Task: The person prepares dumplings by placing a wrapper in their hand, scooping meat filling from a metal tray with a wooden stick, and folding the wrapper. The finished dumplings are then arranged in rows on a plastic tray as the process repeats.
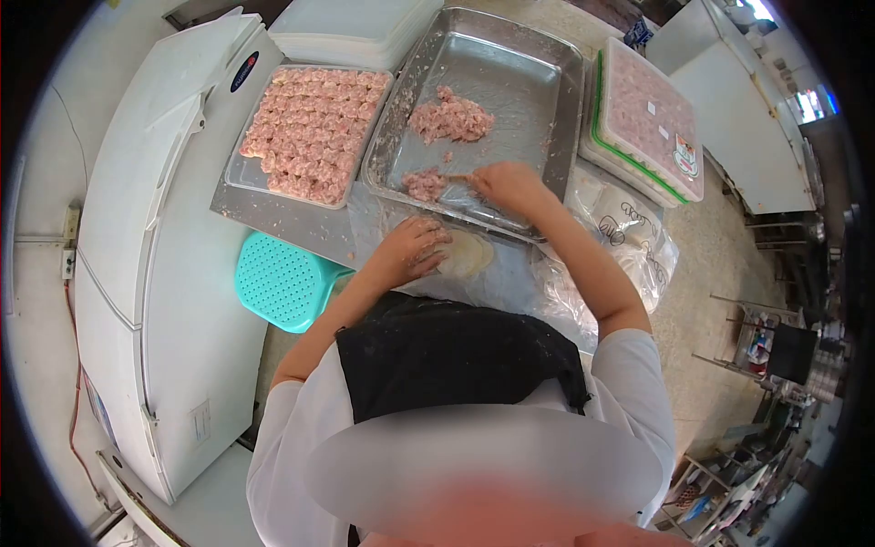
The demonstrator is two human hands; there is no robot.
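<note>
Flanking metal pan: dumpling tray left, lidded tub right.

What I cannot make out from the head camera

My left hand covers part of the pale round wrapper, so I cannot tell whether it grips it or only rests on it. My right hand hides the near rim of the metal tray, and whatever thin tool it holds toward the small meat lump is too small to name. The label on the lidded container is unreadable. A blurred patch hides the frame's bottom, and my apron conceals the surface's near edge.
</note>
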